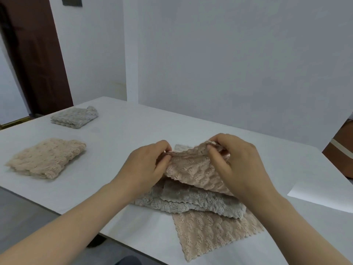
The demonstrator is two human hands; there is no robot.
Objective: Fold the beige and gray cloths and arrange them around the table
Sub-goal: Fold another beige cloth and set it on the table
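On the table (118, 142), far left, lie a folded beige cloth (45, 158) and, behind it, a folded gray cloth (74, 117). At centre, both forearms reach forward; the left hand (145, 167) and right hand (236, 165) pinch the top edge of a lifted beige cloth (193, 169) above a gray cloth (191, 201) and another flat beige cloth (214, 232).

You have nothing to read here: no lettering, label, brand, number or sign shows on the beige cloth (193, 169) you hold, on the gray cloth (191, 203) under it, or on the white table (133, 131).
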